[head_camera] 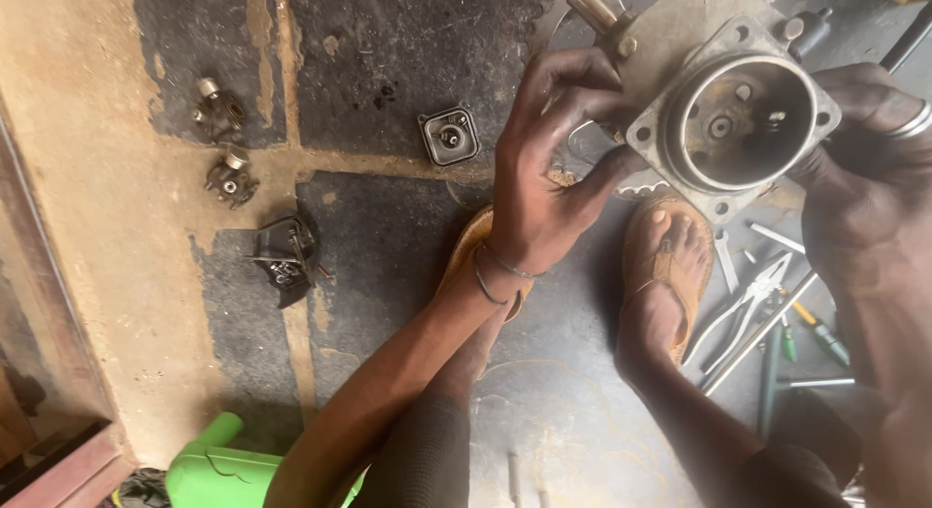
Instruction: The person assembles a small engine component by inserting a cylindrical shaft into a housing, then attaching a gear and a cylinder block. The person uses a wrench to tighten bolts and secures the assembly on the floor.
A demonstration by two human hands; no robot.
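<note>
You hold the carburetor body [733, 120] above your sandalled feet, left hand [544, 178] and right hand [864, 149] closed on its sides; 4 stripped parts lie on the floor [388, 275], reassembly remains

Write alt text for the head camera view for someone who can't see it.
Both hands, left hand and right hand, hold a grimy metal carburetor body with a round bore above a stained concrete floor. Pliers and screwdrivers lie by a sandaled foot; small carburetor parts sit to the left.
</note>
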